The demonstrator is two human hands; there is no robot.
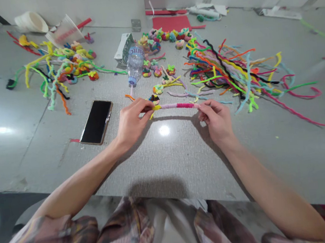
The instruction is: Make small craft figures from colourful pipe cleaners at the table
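Note:
A wrapped pipe cleaner strip [175,106] is stretched level between my two hands, a little above the grey table. Its coils run from yellow at the left through pale lilac and magenta to light pink at the right. My left hand [133,118] pinches the yellow end between thumb and fingers. At the other end, my right hand [216,117] pinches the pink tip. Just behind my left fingers lies a small dark brown and yellow pipe cleaner piece [154,98]. Loose lilac and blue pipe cleaners [190,93] lie behind the strip.
A black-screened phone [96,122] lies left of my left hand. Behind are a plastic bottle [135,62], a small box [124,48] and finished fuzzy pieces [168,36]. Pipe cleaners heap at right [226,66] and left [69,61]. Cups [64,30] lie tipped at the back left.

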